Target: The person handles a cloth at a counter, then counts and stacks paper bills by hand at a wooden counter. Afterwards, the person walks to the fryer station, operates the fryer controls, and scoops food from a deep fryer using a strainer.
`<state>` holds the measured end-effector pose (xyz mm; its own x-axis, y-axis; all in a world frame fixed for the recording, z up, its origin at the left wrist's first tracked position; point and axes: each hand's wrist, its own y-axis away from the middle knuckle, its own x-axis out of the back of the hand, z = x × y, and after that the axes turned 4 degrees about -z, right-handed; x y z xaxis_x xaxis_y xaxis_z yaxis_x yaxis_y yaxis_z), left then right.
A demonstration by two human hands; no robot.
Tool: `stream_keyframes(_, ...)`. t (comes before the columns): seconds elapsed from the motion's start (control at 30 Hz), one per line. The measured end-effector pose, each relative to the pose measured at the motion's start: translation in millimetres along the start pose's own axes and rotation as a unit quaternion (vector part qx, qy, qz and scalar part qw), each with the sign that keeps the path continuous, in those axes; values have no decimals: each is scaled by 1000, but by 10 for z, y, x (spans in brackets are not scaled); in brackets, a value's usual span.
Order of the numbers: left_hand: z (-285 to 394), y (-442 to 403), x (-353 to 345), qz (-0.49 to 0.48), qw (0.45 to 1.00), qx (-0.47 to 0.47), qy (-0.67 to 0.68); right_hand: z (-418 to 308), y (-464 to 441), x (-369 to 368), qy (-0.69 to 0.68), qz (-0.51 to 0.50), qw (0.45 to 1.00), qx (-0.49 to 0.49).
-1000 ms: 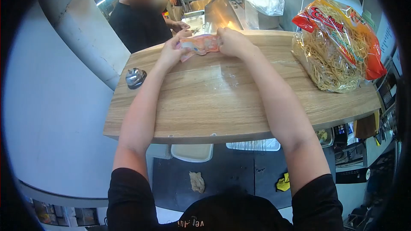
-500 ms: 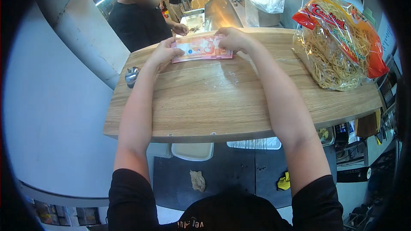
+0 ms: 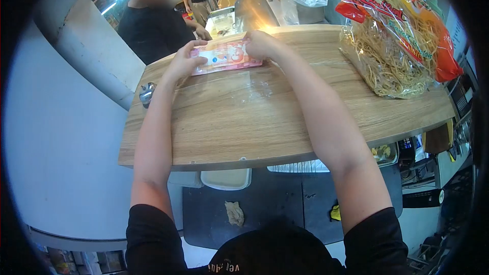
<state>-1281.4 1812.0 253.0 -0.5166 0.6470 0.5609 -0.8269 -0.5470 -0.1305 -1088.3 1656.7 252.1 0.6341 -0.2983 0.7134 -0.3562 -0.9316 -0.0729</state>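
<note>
A small stack of pinkish-red banknotes (image 3: 221, 57) lies flat near the far edge of the wooden counter. At the left end of the stack, my left hand (image 3: 184, 62) grips the notes, thumb over the near side and fingers at the far side. My right hand (image 3: 262, 46) pinches the right end, its fingers bent over the paper. A clear plastic patch (image 3: 254, 87) shows on the wood just in front of the banknotes. Beside my left forearm sits a small shiny metal object (image 3: 147, 93), its kind unclear.
A large bag of dry noodles (image 3: 392, 40) stands on the counter (image 3: 239, 132) at the right. Across the counter is a person in black (image 3: 155, 28), with another behind. Below, a dark surface holds a crumpled cloth (image 3: 235, 213) and a pale container (image 3: 226, 179).
The camera view has shifted, so the counter and bag appear farther left. Both hands still hold the banknotes, which now lie slightly tilted. The person opposite has lowered a hand slightly.
</note>
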Motion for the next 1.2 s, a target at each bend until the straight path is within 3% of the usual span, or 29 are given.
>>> stream_keyframes(0.13, -111, -60, 85, -16, 999, -3, -45, 16, -59, -92, 41, 15, 998, 50)
stream_keyframes(0.17, 67, 25, 100, -17, 993, 56, -100, 28, -80, -119, 39, 6, 998, 50)
stream_keyframes(0.27, -76, 75, 240, -11, 990, 38, -138, -98, -1, -290, -45, -5, 997, 59)
stream_keyframes(0.33, -15, 157, 260, 3, 984, 56, -166, -269, 113, -189, -53, -77, 996, -12)
stream_keyframes(0.43, -222, 72, 329, 10, 984, 46, -170, -208, 82, -326, 21, -10, 999, 41)
stream_keyframes(0.5, -182, 68, 340, 12, 975, 30, -221, -233, 143, -432, 221, 178, 941, 184)
stream_keyframes(0.53, -143, 93, 329, 17, 967, 13, -253, -299, 171, -448, 223, 178, 938, 194)
stream_keyframes(0.6, -155, 92, 341, 3, 965, -26, -261, -442, 218, -504, 230, 85, 912, 329)
stream_keyframes(0.67, -192, 68, 347, 6, 959, -36, -281, -467, 207, -637, 283, 108, 878, 370)
stream_keyframes(0.73, -163, 72, 325, 3, 961, -4, -277, -506, 224, -665, 262, -10, 917, 301)
stream_keyframes(0.77, -138, 80, 326, -8, 962, 24, -272, -534, 251, -656, 263, -10, 916, 302)
stream_keyframes(0.83, -105, 123, 349, 20, 948, -3, -317, -563, 322, -607, 241, -97, 938, 228)
stream_keyframes(1.0, 337, 538, 769, 186, 897, -11, -401, -512, 253, -650, 252, -95, 935, 229)
stream_keyframes(1.07, 249, 903, 1050, 220, 904, 42, -365, -488, 254, -668, 253, -89, 935, 233)
stream_keyframes(1.13, 75, 1068, 1221, 127, 907, 214, -340, -497, 256, -657, 263, -86, 927, 255)
stream_keyframes(1.2, 42, 1037, 1224, 78, 922, 260, -275, -505, 277, -639, 263, -86, 928, 248)
